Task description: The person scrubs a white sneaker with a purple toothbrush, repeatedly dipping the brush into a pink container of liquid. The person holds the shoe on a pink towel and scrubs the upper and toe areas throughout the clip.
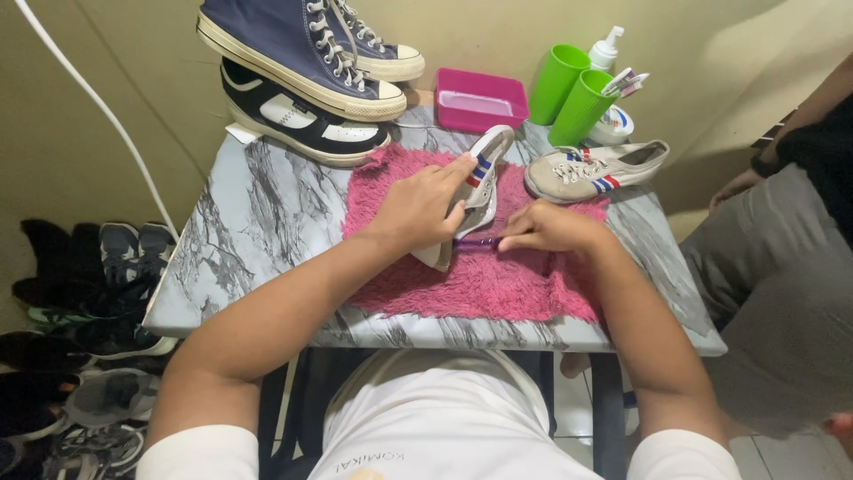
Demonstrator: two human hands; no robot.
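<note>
L hand (425, 206) clamps white sneaker (475, 191) on its side, atop pink mat (498, 284). R hand (549, 228) pinches purple brush (475, 241) just beside it. Sneaker – light, soft canvas, stiff sole; hold at midsole.

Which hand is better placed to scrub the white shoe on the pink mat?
Right. The right hand already holds the purple brush against the white shoe, while the left hand grips that shoe.

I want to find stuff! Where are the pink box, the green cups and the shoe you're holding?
pink box (481, 100), head view, on its front wall.
green cups (579, 108), head view, on the nearer cup's side.
shoe (487, 162), head view, on its striped side, held by the left hand (419, 206).
</note>
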